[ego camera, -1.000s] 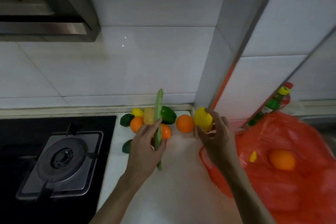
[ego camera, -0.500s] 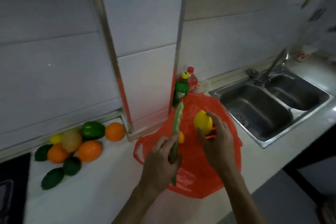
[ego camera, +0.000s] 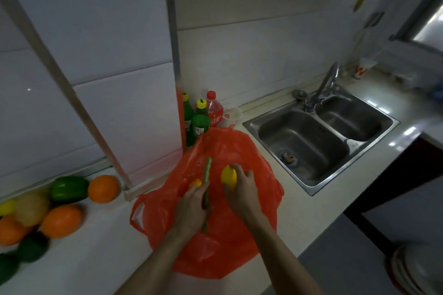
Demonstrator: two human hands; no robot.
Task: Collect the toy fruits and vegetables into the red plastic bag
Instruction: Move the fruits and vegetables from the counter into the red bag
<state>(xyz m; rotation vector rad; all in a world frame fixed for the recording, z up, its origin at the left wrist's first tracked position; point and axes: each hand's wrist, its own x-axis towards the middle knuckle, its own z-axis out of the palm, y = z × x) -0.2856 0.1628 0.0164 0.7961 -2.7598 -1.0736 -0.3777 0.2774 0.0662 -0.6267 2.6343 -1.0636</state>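
The red plastic bag lies spread on the white counter in front of me. My left hand is over it, closed around a long green toy bean that points away from me. My right hand grips a yellow toy lemon above the bag's middle. A small orange-yellow piece shows on the bag by my left fingers. At the far left lie more toys: a green pepper, two oranges, a pale round fruit and dark green ones.
A double steel sink with a tap sits to the right of the bag. Green bottles and a red-capped bottle stand against the wall behind the bag. A wall pillar juts out between toys and bag.
Both hands carried the green bean and the yellow lemon from the toy pile rightward to over the red bag, then sank lower over it. My view swung right toward the sink.
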